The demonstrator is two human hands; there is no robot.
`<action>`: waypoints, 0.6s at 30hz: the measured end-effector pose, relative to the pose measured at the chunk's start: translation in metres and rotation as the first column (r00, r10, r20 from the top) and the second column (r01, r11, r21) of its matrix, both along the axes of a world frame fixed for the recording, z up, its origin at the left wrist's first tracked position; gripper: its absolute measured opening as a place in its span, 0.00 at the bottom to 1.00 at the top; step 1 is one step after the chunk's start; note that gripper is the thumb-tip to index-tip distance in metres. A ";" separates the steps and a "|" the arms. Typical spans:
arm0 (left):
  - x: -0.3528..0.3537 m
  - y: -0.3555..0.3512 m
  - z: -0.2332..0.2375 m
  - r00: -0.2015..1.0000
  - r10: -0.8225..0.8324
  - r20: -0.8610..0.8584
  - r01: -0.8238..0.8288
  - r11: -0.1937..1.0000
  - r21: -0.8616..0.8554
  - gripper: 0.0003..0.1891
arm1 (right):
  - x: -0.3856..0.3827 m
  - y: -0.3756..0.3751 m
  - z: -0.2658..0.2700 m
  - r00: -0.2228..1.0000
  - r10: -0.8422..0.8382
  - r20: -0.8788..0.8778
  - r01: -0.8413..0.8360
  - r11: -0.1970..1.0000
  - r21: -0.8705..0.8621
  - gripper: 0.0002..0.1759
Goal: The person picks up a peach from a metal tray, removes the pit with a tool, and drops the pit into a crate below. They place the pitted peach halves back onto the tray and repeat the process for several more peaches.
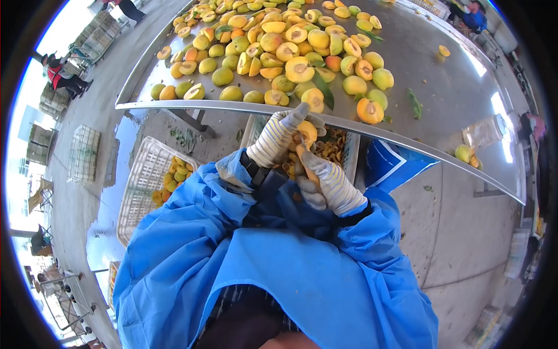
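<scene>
My left hand [279, 136], in a striped work glove, is closed around a halved yellow peach [306, 132] just below the table's edge. In a matching glove, my right hand [328, 181] grips the wooden handle of a tool [306, 163] whose upper end meets the peach half. The tool's tip is too small to make out. Beneath both hands, a crate [350, 154] holds dark orange pits and scraps [331, 148]. Whole and halved peaches [273, 42] lie heaped on the metal table [430, 64] in front of me.
To the left, a white crate [138, 174] holds yellow fruit [174, 177]. A blue bag [395, 166] is under the table at the right. Farther left stand stacked crates [84, 152] and a person in a red vest [56, 75]; another person in blue [475, 18] is beyond the table.
</scene>
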State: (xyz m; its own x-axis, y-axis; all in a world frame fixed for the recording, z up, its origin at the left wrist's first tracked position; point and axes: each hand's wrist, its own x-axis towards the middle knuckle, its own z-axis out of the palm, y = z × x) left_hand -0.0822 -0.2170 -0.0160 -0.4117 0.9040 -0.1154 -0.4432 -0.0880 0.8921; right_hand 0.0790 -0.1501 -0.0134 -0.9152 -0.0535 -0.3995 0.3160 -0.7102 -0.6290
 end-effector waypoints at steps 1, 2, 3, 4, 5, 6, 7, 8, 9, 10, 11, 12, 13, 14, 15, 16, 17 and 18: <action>0.000 -0.001 0.001 0.999 -0.020 0.047 0.019 1.000 0.012 0.28 | 0.001 0.001 0.002 0.999 0.028 -0.023 -0.031 0.988 -0.153 0.24; 0.002 -0.001 0.004 0.995 -0.037 0.094 0.035 0.999 0.026 0.28 | 0.001 0.000 -0.001 0.998 0.033 -0.061 -0.046 0.972 -0.229 0.24; 0.002 0.000 0.006 0.989 -0.054 0.138 0.048 0.998 0.046 0.29 | 0.000 0.000 -0.006 0.994 0.037 -0.102 -0.066 0.952 -0.299 0.23; 0.001 0.001 0.005 0.982 -0.059 0.179 0.048 0.997 0.064 0.29 | -0.002 0.001 -0.008 0.989 0.038 -0.144 -0.089 0.927 -0.365 0.23; 0.000 0.002 0.001 0.974 -0.063 0.218 0.046 0.996 0.083 0.29 | -0.003 0.001 -0.009 0.986 0.018 -0.164 -0.081 0.919 -0.386 0.23; -0.001 0.003 -0.003 0.964 -0.067 0.257 0.042 0.994 0.101 0.29 | -0.003 0.001 -0.010 0.983 -0.001 -0.184 -0.075 0.910 -0.408 0.23; -0.003 0.003 -0.006 0.953 -0.072 0.294 0.039 0.992 0.117 0.29 | -0.004 0.000 -0.011 0.979 -0.022 -0.204 -0.069 0.900 -0.431 0.23; -0.005 0.004 -0.007 0.964 0.012 0.265 -0.037 0.995 0.090 0.28 | -0.002 0.002 -0.009 0.977 -0.033 -0.211 -0.050 0.925 -0.377 0.23; -0.007 0.004 -0.008 0.967 0.098 0.233 -0.117 0.991 0.068 0.27 | 0.003 0.006 -0.004 0.975 -0.042 -0.220 -0.032 0.946 -0.321 0.23; -0.011 0.004 -0.008 0.963 0.185 0.197 -0.199 0.979 0.051 0.26 | 0.006 0.011 0.002 0.971 -0.047 -0.234 -0.016 0.965 -0.262 0.23; -0.022 -0.002 -0.008 0.975 0.207 0.083 -0.212 0.976 0.055 0.23 | 0.010 0.014 0.010 0.985 -0.042 -0.169 0.031 0.997 -0.066 0.24; -0.032 -0.009 -0.012 0.969 0.237 -0.070 -0.232 0.970 0.071 0.22 | 0.010 0.017 0.009 0.994 0.000 -0.109 0.027 0.969 0.247 0.25; -0.039 -0.021 -0.002 0.955 0.230 -0.186 -0.232 0.973 0.008 0.21 | 0.007 0.021 0.007 0.999 0.020 -0.042 0.006 0.844 0.536 0.25; -0.044 -0.038 0.010 0.930 0.213 -0.298 -0.241 0.969 -0.059 0.21 | 0.006 0.025 0.002 1.000 0.016 0.024 -0.029 0.638 0.769 0.25; -0.046 -0.057 0.035 0.829 0.120 -0.546 -0.281 0.933 -0.223 0.20 | 0.005 0.029 -0.025 0.989 0.045 -0.144 0.129 0.240 0.962 0.25; -0.051 -0.079 0.055 0.679 -0.027 -0.734 -0.360 0.859 -0.365 0.18 | 0.005 0.026 -0.020 0.994 0.070 -0.089 0.070 0.239 0.969 0.25; -0.064 -0.102 0.059 0.470 -0.229 -0.853 -0.421 0.791 -0.444 0.18 | 0.007 0.023 -0.008 0.995 0.094 -0.034 0.011 0.236 0.972 0.24; -0.076 -0.127 0.063 0.236 -0.437 -0.868 -0.501 0.710 -0.494 0.17 | 0.009 0.021 0.000 0.993 0.116 0.020 -0.046 0.230 0.972 0.24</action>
